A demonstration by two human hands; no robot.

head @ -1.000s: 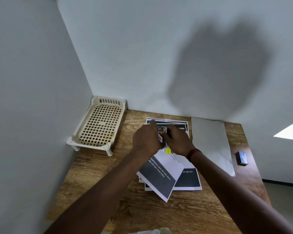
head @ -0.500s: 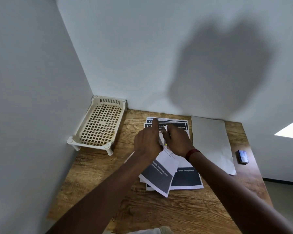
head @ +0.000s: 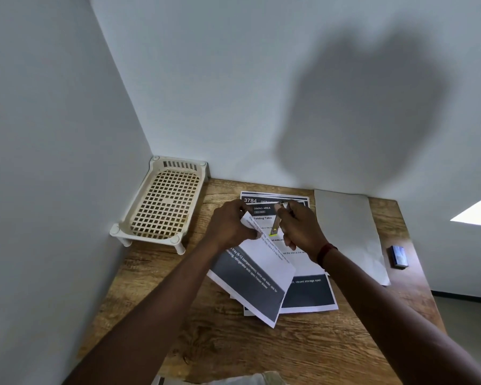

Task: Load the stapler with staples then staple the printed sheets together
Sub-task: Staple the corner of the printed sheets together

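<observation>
Two hands, one stapler, one small box, one rack, one blank sheet and one stack of printed sheets. By the edges I count three sheets in it, though the lowest shows only a sliver, so it may be two.

My left hand (head: pixel 231 226) has its fingers curled round the upper corner of the top sheet (head: pixel 261 273), which is bent up at that corner and lies skewed across the rest. My right hand (head: pixel 300 230) grips the stapler (head: pixel 276 222), fingers closed on it, just above the far half of the stack (head: pixel 308 291) and close beside the held corner.

The stapler is slim, pale metal, with a yellow-green tip at its near end. My fingers cover its far end, so I cannot tell how its arms stand. The sheets are white with dark bands at head and foot, and the one beneath reads "3784" and "DINING AREA".

The blank sheet (head: pixel 345 226), grey, lies just right of the stack on the bench (head: pixel 233 351), its far edge at the wall. The box (head: pixel 399 256), dark, sits right of that, apart from it. The rack (head: pixel 164 207), a cream grid on short legs, stands in the far-left corner. A red band (head: pixel 326 251) circles my right wrist. My left forearm hides the stack's left edge.
</observation>
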